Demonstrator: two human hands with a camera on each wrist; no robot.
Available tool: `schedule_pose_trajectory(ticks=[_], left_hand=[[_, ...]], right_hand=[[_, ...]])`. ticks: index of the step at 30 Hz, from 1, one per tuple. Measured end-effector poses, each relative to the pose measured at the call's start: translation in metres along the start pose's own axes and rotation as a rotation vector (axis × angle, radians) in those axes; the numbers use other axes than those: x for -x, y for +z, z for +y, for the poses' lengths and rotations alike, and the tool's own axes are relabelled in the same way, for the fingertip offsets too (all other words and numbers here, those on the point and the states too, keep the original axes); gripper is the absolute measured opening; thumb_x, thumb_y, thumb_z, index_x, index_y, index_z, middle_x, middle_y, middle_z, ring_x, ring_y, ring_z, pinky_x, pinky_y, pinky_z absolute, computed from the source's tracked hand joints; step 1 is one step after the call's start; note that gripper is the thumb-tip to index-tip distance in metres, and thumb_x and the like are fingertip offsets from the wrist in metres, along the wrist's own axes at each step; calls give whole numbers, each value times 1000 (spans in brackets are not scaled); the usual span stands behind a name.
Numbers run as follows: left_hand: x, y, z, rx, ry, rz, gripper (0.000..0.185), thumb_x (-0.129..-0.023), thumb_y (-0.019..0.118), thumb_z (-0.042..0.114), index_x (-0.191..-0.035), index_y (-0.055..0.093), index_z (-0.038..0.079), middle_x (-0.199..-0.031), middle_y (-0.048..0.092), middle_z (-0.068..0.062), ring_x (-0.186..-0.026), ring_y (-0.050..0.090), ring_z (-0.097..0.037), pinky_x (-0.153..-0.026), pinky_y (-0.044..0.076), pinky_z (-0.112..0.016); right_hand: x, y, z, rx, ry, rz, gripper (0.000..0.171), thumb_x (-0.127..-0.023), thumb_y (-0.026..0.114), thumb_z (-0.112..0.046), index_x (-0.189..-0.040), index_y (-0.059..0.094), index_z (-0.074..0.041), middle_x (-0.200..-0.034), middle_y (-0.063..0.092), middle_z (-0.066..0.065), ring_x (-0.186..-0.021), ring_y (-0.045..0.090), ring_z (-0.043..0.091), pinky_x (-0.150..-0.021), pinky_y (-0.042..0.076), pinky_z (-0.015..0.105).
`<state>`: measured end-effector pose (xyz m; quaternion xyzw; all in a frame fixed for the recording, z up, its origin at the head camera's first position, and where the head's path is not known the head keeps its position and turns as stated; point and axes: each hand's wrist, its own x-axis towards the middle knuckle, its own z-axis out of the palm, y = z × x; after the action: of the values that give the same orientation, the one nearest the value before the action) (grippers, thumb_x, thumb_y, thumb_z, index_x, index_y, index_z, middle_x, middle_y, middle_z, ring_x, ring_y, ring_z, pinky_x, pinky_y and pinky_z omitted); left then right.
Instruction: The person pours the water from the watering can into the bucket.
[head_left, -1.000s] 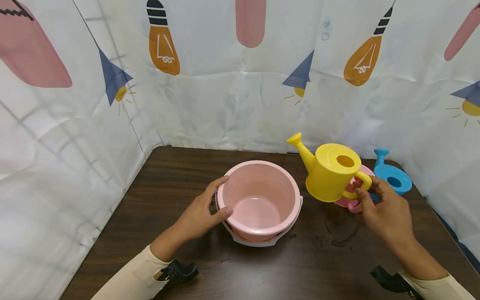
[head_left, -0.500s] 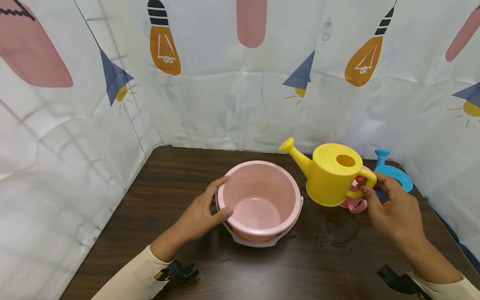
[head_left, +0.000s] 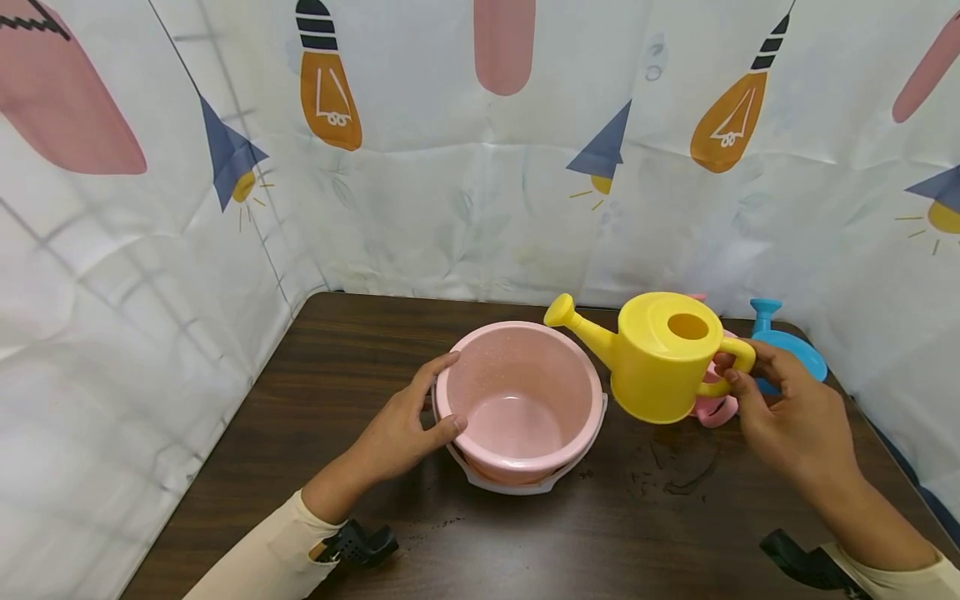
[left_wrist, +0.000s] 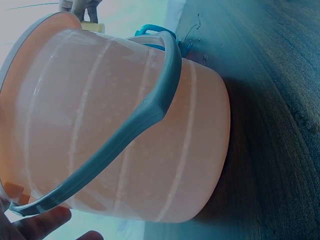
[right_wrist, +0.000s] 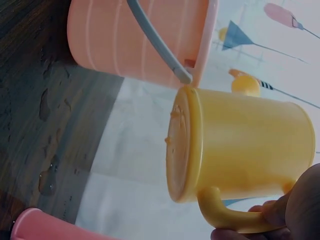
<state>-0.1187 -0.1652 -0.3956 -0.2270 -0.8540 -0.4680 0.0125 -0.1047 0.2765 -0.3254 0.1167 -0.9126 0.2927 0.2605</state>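
Observation:
A pink bucket [head_left: 517, 392] with a pale handle [left_wrist: 150, 107] hanging down its side stands mid-table. My left hand [head_left: 405, 425] grips the bucket's left rim, thumb over the near edge. To the right, my right hand [head_left: 795, 408] pinches the handle of a yellow watering can [head_left: 660, 367], holding it above the table. The can's spout tilts left, its rose overlapping the bucket's far right rim in the head view. In the right wrist view, drops cling to the can's underside. Behind it sit a pink watering can [head_left: 716, 410], mostly hidden, and a blue watering can [head_left: 795, 350].
The dark wooden table [head_left: 360, 350] has small puddles [head_left: 690, 479] to the right of the bucket. A white printed curtain [head_left: 450, 208] hangs behind the table and along its left side.
The yellow watering can has dropped slightly, and its spout has tipped down and left towards the bucket. My right hand has shifted a little right. My left hand and the bucket have stayed put.

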Motion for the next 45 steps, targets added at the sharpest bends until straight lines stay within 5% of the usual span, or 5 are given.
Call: schedule_pose_trajectory(ticks=[13, 18, 29, 36, 45], left_hand=[[1, 0, 0, 0, -2, 3, 78, -94, 66, 46, -160, 28, 29, -152, 45, -16, -122, 61, -33, -97, 49, -54], [1, 1, -1, 2, 3, 4, 78, -94, 66, 46, -160, 28, 29, -153, 45, -16, -122, 61, -33, -97, 49, -54], [0, 1, -1, 7, -2, 5, 78, -94, 66, 48, -160, 28, 29, -154, 44, -16, -124, 60, -33, -98, 49, -54], [0, 1, -1, 5, -2, 5, 78, -94, 66, 48, -160, 28, 29, -154, 44, -15, -123, 61, -32, -98, 49, -53], [0, 0, 0, 6, -4, 14, 79, -93, 67, 48, -159, 29, 29, -153, 45, -15, -123, 61, -31, -99, 48, -55]], right_hand=[[-5, -5, -7, 26, 1, -35, 44, -96, 69, -1, -139, 58, 0, -115, 71, 25, -84, 73, 10, -54, 42, 10], [-7, -6, -9, 20, -21, -42, 46, -94, 70, 1, -139, 59, -1, -114, 72, 23, -89, 46, -25, -56, 42, 9], [-12, -7, -16, 33, -54, -44, 45, -94, 70, 0, -138, 59, 0, -117, 70, 25, -87, 69, 45, -52, 42, 12], [-15, -7, -19, 39, -103, -36, 43, -94, 71, -2, -136, 61, -1, -118, 68, 23, -82, 69, 43, -52, 43, 13], [-20, -6, -23, 55, -190, 12, 46, -88, 77, 1, -132, 65, -5, -109, 73, 17, -83, 52, -16, -65, 42, 7]])
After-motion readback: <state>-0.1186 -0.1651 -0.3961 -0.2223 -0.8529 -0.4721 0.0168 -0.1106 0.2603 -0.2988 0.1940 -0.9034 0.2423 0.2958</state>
